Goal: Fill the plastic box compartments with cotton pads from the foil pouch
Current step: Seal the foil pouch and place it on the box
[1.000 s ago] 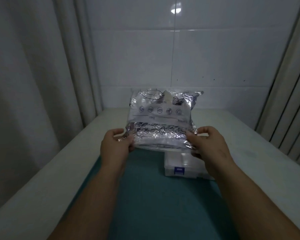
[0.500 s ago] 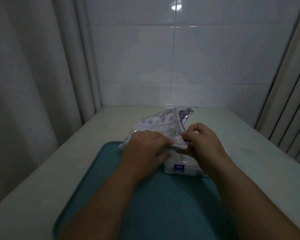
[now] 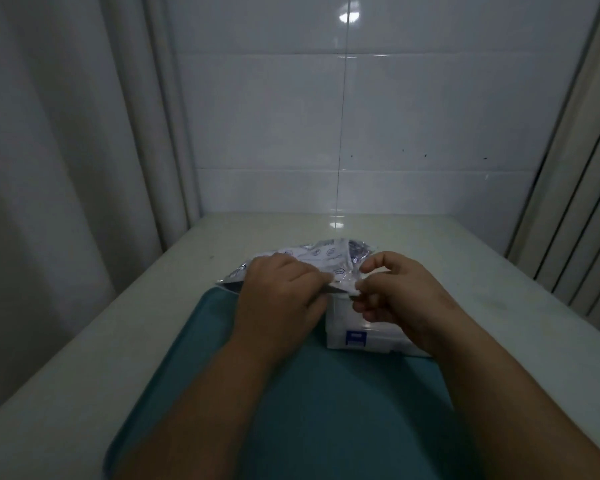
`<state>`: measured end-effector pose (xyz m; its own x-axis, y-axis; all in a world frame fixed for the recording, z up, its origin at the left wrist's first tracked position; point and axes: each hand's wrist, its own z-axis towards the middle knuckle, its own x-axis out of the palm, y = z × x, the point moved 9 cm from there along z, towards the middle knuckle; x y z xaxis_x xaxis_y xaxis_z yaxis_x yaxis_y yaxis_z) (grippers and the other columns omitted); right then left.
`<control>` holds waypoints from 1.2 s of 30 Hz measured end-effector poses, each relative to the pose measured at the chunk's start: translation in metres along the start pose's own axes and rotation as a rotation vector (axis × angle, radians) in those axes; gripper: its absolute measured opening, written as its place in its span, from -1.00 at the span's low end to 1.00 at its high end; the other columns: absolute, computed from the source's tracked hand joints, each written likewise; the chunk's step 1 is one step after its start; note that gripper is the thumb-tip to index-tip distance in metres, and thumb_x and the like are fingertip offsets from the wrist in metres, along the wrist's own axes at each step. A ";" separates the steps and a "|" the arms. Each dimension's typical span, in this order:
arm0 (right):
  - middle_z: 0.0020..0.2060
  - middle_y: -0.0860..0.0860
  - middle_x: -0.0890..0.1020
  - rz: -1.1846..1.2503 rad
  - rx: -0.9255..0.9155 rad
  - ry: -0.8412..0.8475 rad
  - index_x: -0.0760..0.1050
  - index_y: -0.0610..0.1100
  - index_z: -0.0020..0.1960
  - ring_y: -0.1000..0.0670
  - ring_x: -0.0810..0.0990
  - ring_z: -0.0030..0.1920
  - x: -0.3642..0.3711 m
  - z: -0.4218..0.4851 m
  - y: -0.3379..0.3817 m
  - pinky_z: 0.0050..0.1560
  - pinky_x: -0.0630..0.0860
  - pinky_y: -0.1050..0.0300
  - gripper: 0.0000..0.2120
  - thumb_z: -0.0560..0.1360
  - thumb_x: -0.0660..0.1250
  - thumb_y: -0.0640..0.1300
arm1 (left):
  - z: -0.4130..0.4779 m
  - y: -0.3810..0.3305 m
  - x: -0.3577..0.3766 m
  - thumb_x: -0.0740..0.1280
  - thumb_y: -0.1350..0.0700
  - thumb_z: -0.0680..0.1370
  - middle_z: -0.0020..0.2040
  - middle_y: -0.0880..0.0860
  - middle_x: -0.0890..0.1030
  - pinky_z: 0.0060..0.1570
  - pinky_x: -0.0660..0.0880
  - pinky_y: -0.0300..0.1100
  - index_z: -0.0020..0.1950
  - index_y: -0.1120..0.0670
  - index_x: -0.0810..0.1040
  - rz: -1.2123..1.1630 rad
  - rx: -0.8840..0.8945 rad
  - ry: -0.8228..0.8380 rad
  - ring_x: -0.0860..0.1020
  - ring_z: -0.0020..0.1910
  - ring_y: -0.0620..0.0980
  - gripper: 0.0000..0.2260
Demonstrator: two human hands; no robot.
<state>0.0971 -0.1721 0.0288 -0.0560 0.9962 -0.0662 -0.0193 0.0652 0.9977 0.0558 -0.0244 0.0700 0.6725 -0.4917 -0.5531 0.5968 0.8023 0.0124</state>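
Observation:
A silver foil pouch point(image 3: 321, 254) with printed drawings lies flat at the far end of the teal tray point(image 3: 222, 341), partly over a clear plastic box point(image 3: 361, 329) that bears a blue label. My left hand point(image 3: 279, 299) grips the near edge of the pouch. My right hand point(image 3: 400, 296) pinches something small and white at the pouch's near edge, just above the box. The inside of the box and the pouch's contents are hidden by my hands.
The tray sits on a pale counter point(image 3: 482, 289) that ends at a white tiled wall. A curtain point(image 3: 66, 150) hangs at the left and a ribbed panel point(image 3: 575, 202) stands at the right.
The pouch was held upright in the air by both hands; it has come down flat over the box, and both hands have shifted to its near edge.

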 end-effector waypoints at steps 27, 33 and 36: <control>-0.41 -0.01 0.59 -0.009 -0.315 -0.326 0.66 -0.20 -0.16 0.09 0.47 -0.41 -0.035 -0.012 0.032 -0.39 0.46 0.25 -0.79 0.48 0.25 -0.32 | -0.011 0.068 -0.012 0.39 0.13 0.49 -0.13 -0.07 0.56 -0.12 0.13 -0.15 -0.14 -0.03 0.53 0.158 -0.463 -0.043 0.46 -0.06 0.05 -0.93; -0.51 -0.04 0.50 0.079 -0.350 -0.485 0.63 -0.21 -0.30 0.05 0.41 -0.46 -0.062 -0.016 0.032 -0.48 0.38 0.27 -0.83 0.41 0.30 -0.30 | -0.031 0.100 -0.014 0.35 0.13 0.54 -0.01 -0.01 0.61 -0.02 0.17 -0.12 -0.05 0.01 0.56 0.045 -0.785 -0.120 0.46 0.08 0.10 -0.97; -0.54 -0.01 0.49 0.142 -0.368 -0.506 0.62 -0.17 -0.34 0.05 0.40 -0.47 -0.066 -0.016 0.031 -0.48 0.36 0.26 -0.79 0.40 0.29 -0.33 | -0.034 0.102 -0.013 0.29 0.17 0.59 0.14 -0.03 0.60 0.10 0.28 -0.16 -0.01 0.03 0.49 -0.207 -0.796 -0.217 0.49 0.17 0.01 -0.96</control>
<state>0.0837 -0.2363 0.0643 0.3933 0.9033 0.1712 -0.3925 -0.0035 0.9198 0.0931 0.0751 0.0500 0.7014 -0.6435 -0.3064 0.2857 0.6477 -0.7063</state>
